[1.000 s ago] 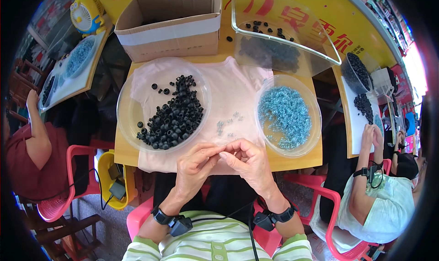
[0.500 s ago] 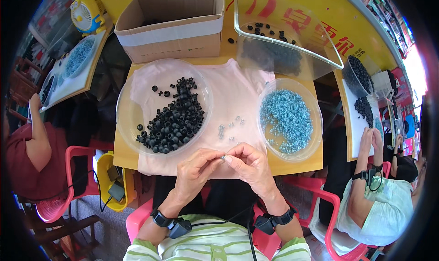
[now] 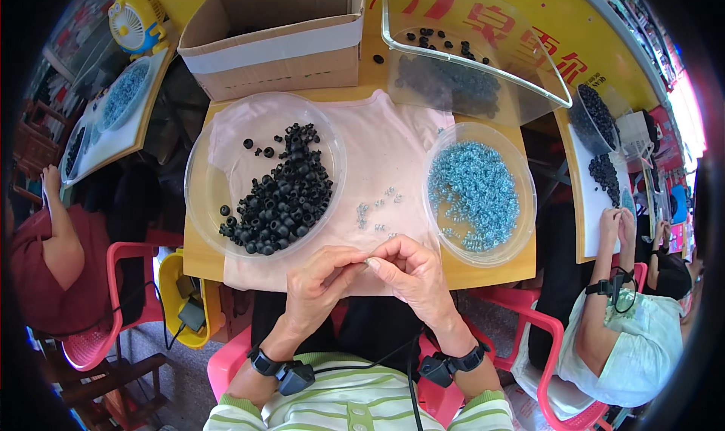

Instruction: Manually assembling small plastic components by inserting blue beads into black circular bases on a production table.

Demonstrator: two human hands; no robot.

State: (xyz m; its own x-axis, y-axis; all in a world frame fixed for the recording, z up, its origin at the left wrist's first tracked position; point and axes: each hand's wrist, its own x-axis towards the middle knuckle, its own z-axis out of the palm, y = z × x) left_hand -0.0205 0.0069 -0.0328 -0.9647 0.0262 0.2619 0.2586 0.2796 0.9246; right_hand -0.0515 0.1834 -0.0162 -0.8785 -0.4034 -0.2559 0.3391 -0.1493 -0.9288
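Note:
My left hand and my right hand meet at the near edge of the table, fingertips pinched together on a tiny pale part. In front of them lies a pink cloth with a few small blue-grey rings scattered on it. A clear round bowl of black ring-shaped pieces stands to the left. A second clear bowl of light blue rings stands to the right.
A cardboard box and a clear tray with black pieces sit at the back. A yellow fan stands far left. Other people work at a left table and a right table. Red chairs surround me.
My hands have stayed together at the table's near edge, with only small finger movements on the tiny part. The bowls and cloth have not moved.

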